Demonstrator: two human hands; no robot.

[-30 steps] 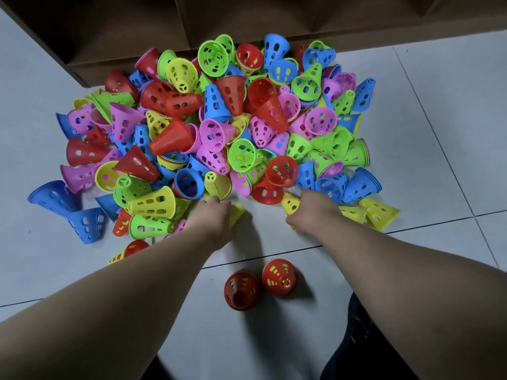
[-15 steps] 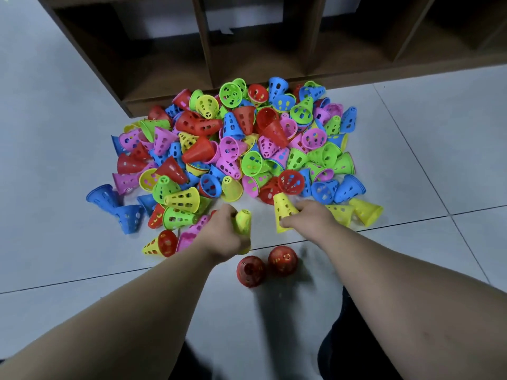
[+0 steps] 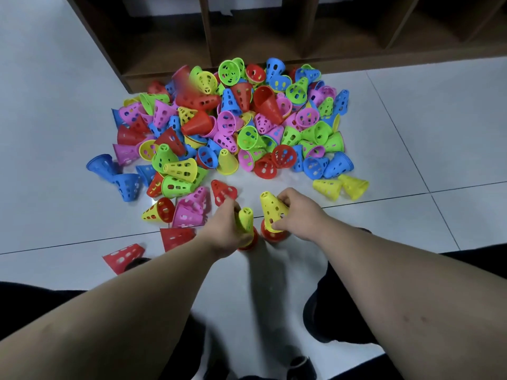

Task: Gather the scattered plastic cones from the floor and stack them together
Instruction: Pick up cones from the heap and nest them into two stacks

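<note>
A big heap of perforated plastic cones in red, blue, green, yellow and pink lies on the white floor in front of me. My left hand grips a yellow cone that sits over an upright red cone. My right hand grips a second yellow cone, tip up, over another upright red cone. Only the rims of the two red cones show.
A dark wooden shelf unit with open compartments stands behind the heap. Loose red cones lie to my left, two yellow ones to the right. My dark-clothed knees frame the bare floor near me.
Each hand picked a yellow cone at the heap's near edge and drew it back toward me, down over the two upright red cones. The camera pulled back.
</note>
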